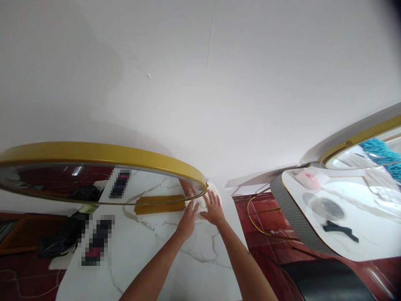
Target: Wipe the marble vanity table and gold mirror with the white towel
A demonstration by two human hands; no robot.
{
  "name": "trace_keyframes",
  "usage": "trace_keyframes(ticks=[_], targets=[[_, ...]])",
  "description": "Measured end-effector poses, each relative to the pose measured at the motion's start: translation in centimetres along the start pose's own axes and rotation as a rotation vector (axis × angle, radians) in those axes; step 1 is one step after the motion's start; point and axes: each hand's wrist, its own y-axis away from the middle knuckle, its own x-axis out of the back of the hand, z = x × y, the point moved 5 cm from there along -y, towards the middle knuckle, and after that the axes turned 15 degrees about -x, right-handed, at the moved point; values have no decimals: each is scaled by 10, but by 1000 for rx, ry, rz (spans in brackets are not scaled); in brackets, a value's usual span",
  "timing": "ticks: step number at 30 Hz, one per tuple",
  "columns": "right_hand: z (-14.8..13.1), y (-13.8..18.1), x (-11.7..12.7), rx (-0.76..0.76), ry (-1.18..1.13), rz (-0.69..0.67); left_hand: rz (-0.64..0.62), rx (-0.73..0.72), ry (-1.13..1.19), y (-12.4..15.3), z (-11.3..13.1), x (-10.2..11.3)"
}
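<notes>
Against a pale wall stands a white, veined tabletop, bearing a crumpled white cloth near its far right corner. The left hand and right hand lie on the cloth, fingers extended and slightly spread, apparently without grasping it; beside them curves a gold-framed mirror; to the right stands another table

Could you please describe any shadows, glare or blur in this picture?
Head view: soft shadow on the wall above the left gold mirror frame; pale glare on the red floor, lower right; dark top-right corner; pixelation over part of the table; white cloth under the left hand and right hand slightly soft.
</notes>
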Motion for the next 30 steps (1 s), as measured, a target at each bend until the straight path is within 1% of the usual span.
trace_keyframes(ticks=[5, 9, 16, 20, 25, 28, 30], targets=[[-6, 28, 0, -26, 40, 50, -31, -30, -17, 19, 8, 2], [-15, 57, -1, -25, 62, 98, -46, -64, -37, 42, 13, 1], [-40, 107, -5, -29, 85, 115, -8, -95, -59, 94, 16, -12], [-56, 139, -11, -16, 82, 111, -35, -110, -50, 130, 19, -12], [-77, 181, -20, -13, 57, 102, -66, -151, -25, 179, 27, 0], [-93, 203, -26, -11, 46, 59, -50, -172, -3, 203, 33, 17], [-105, 216, -31, -6, 44, 17, -46, -146, 18, 216, 33, 29]])
